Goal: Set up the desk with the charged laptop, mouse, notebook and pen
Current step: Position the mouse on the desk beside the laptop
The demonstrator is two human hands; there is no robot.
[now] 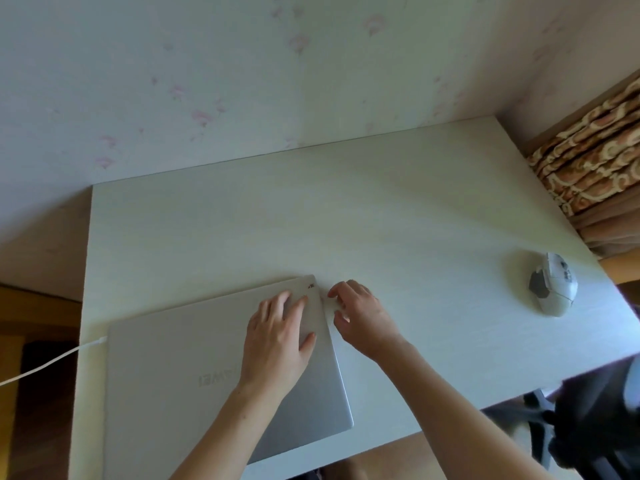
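- While the laptop [194,368] lies shut on the desk [381,220], near its front-left part, your left hand [277,341] rests flat on the lid, fingers spread, gripping nothing.
- Your right hand [360,317] curls loosely at the lid's right edge, fingertips touching it; whether it has purchase, you cannot tell.
- Step, as judged: seating or opening the laptop. The white cable [52,358] is plugged in at its left side.
- Next likely needs a fingertip lift at that edge.
- Lid: smooth matte silver, thin, rounded corners. Mouse [554,284]: white-grey, faceted, well apart to the right. Notebook and pen: not in view.
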